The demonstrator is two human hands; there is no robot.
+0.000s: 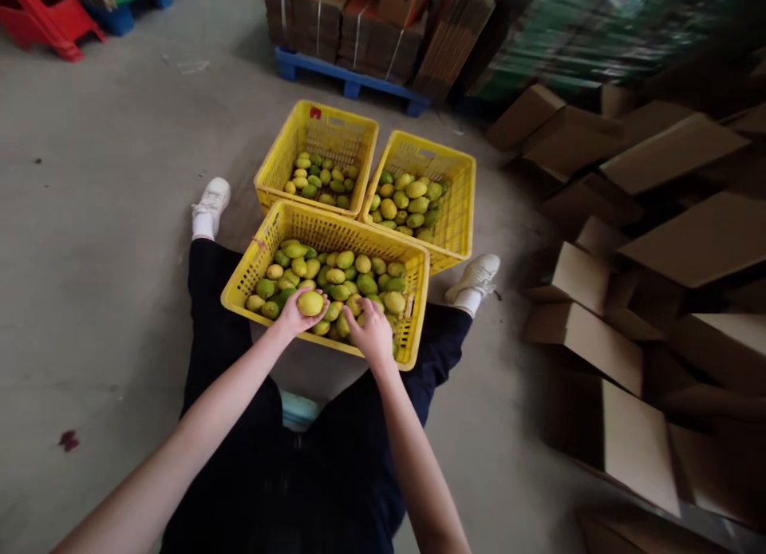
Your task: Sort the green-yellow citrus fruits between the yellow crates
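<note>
My left hand (294, 314) cradles a yellow lemon (310, 303) above the near left part of the front yellow crate (412, 330). That crate holds many green and yellow lemons (366, 284). Over its near right part is my right hand (372, 330), fingers apart and curved just above the fruit; nothing shows in its grasp. Behind stand two more yellow crates: the back left crate (263, 171) has a smaller heap of lemons (325, 176), and the back right crate (463, 211) holds lemons (412, 199) mostly toward its left side.
My legs and white shoes (477, 276) flank the crates. Open cardboard boxes (598, 350) are piled along the right. Bundled cardboard (308, 19) rests on a blue pallet (353, 79) at the back. A red plastic stool (48, 15) is at the far left.
</note>
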